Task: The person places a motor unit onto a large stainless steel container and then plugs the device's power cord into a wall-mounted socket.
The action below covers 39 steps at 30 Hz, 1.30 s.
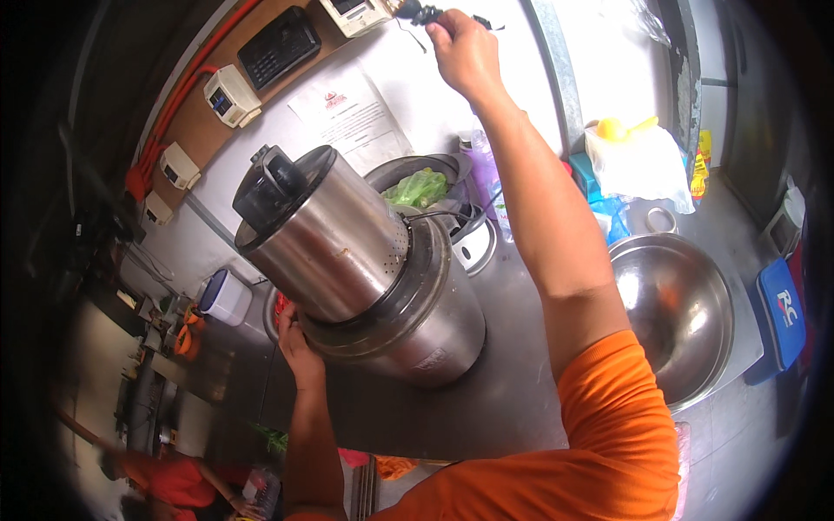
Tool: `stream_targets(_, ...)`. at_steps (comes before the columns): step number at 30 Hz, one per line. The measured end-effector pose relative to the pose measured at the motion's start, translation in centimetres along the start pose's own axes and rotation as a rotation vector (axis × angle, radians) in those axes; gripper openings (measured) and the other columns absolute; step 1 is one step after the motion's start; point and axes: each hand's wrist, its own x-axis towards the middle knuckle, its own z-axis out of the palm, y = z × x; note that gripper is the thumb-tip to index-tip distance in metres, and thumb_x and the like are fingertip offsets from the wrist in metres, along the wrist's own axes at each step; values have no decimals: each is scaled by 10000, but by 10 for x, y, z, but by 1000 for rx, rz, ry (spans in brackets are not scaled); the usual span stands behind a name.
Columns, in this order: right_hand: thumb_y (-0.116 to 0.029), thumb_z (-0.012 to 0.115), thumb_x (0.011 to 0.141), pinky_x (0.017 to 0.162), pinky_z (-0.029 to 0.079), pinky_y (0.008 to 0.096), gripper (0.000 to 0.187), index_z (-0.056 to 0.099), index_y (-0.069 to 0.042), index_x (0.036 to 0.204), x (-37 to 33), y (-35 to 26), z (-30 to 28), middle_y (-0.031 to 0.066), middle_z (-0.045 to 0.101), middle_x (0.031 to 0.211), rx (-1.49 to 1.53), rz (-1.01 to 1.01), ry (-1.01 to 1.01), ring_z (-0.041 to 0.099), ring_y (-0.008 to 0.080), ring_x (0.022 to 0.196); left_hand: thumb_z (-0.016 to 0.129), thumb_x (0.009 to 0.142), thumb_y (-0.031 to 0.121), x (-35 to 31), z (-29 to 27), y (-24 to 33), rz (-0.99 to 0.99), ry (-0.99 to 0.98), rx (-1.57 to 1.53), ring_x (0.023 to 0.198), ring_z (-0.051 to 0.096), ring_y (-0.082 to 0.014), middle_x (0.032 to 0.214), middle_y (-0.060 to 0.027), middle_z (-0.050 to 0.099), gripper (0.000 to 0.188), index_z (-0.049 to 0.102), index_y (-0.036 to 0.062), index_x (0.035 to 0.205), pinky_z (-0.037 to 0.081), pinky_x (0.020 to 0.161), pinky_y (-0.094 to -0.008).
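Observation:
My right hand (467,54) is raised to the wall at the top, its fingers closed around a black plug (424,15) beside a white socket box (356,12). Whether the plug's prongs are in the socket, I cannot tell. In the middle of the steel table stands a large steel food chopper (330,239), tilted in this view, with a perforated motor housing and a black handle (274,181) on top. My left hand (301,354) is curled against the left side of its bowl. Next to those fingers, a container with red pieces (279,306) is mostly hidden behind the chopper.
Behind the chopper, green leaves in plastic (417,188) sit in a dark bowl, near a purple bottle (484,169). A big steel bowl (669,304) stands right; a blue-lidded box (779,313) lies beyond. A white tub (228,297) stands left. A person in red (169,478) is lower left.

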Motion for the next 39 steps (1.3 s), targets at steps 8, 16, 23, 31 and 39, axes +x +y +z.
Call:
stream_targets(8, -123, 550, 975, 889, 451, 348, 303, 463, 20, 1227, 97, 75, 83, 112, 539, 1056, 681, -112, 176, 521, 195, 964, 366, 883, 169, 5, -5, -12, -31, 0, -62, 1090, 547, -223, 1184, -136, 585, 427, 604, -56, 1157, 400, 982, -307)
stream_targets(16, -141, 589, 939, 647, 474, 293, 256, 467, -25, 1131, 133, 68, 57, 44, 525, 875, 788, -3, 97, 513, 127, 727, 425, 923, 121, 31, 5, -11, -205, -60, -292, 1077, 566, -194, 1171, -93, 598, 383, 582, -21, 1243, 420, 969, -299)
stream_targets(23, -144, 601, 928, 597, 476, 284, 155, 514, -28, 984, 104, 52, 31, 37, 559, 811, 651, 38, 87, 522, 117, 651, 406, 936, 133, 29, -8, -26, -86, -118, -280, 1073, 582, -200, 1181, -98, 607, 401, 568, -12, 1273, 437, 959, -309)
stream_targets(31, -165, 604, 906, 507, 425, 259, 129, 501, -89, 912, 119, 84, 87, -9, 494, 691, 957, 48, 21, 469, 91, 579, 378, 895, 130, 21, 1, -20, -96, 10, -226, 1092, 562, -208, 1168, -97, 602, 388, 603, -25, 1171, 408, 981, -305)
stream_targets(39, -189, 610, 905, 488, 445, 269, 159, 491, -83, 913, 104, 87, 118, 10, 526, 687, 990, 196, 59, 510, 107, 566, 374, 884, 172, 14, -1, -21, 66, -10, -3, 1062, 565, -220, 1147, -130, 609, 401, 611, -34, 1133, 403, 974, -297)
